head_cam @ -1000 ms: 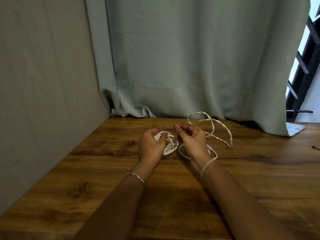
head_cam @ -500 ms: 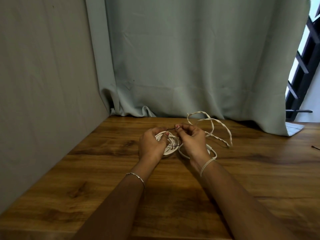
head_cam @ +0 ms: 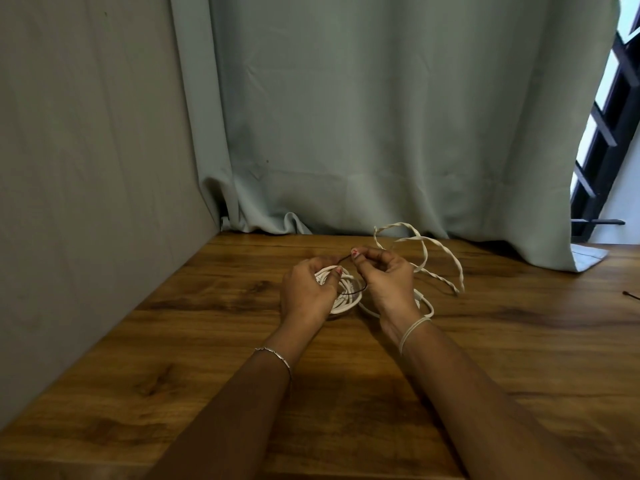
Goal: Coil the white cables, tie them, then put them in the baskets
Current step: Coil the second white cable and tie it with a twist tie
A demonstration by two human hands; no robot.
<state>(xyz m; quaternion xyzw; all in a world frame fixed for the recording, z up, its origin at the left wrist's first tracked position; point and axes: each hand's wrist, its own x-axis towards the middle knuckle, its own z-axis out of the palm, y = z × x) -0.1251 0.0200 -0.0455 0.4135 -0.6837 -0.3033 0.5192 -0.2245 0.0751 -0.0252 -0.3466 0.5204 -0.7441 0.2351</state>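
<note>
Head view: the coiled white cable (head_cam: 344,296) sits low on the worktop (head_cam: 207,341), centre of the picture and towards the far edge. It is a small ring of several tight turns, its left side hidden by fingers.
Tie: a thin black tie (head_cam: 357,291) crosses the coil's right side. It shows again as a short dark strand between the two sets of fingertips above the coil.
Left hand (head_cam: 306,292): the grip is closed round the coil, fingers curled over its far rim and the thumb pressed across the turns from the near side.
Right hand (head_cam: 388,282): just right of the coil, knuckles up. The grip pinches the upper end of the black tie between thumb and forefinger, with the other fingers curled in.
Loose white cable (head_cam: 445,254): a twisted pair that rises in open arcs behind the right hand and comes down to its right. One flat loop lies on the wood beside the right wrist. Whether it joins the coil cannot be told.
Wrists: a thin metal bracelet (head_cam: 273,353) is on the left and a pale band (head_cam: 414,328) on the right.
Backdrop: a grey-green curtain (head_cam: 381,116) hangs to the far edge of the wood, with a plain wall (head_cam: 86,168) on the left.
Right side: a dark window grille (head_cam: 606,133) shows past the curtain. A small dark object (head_cam: 631,295), too small to identify, lies at the frame edge.
</note>
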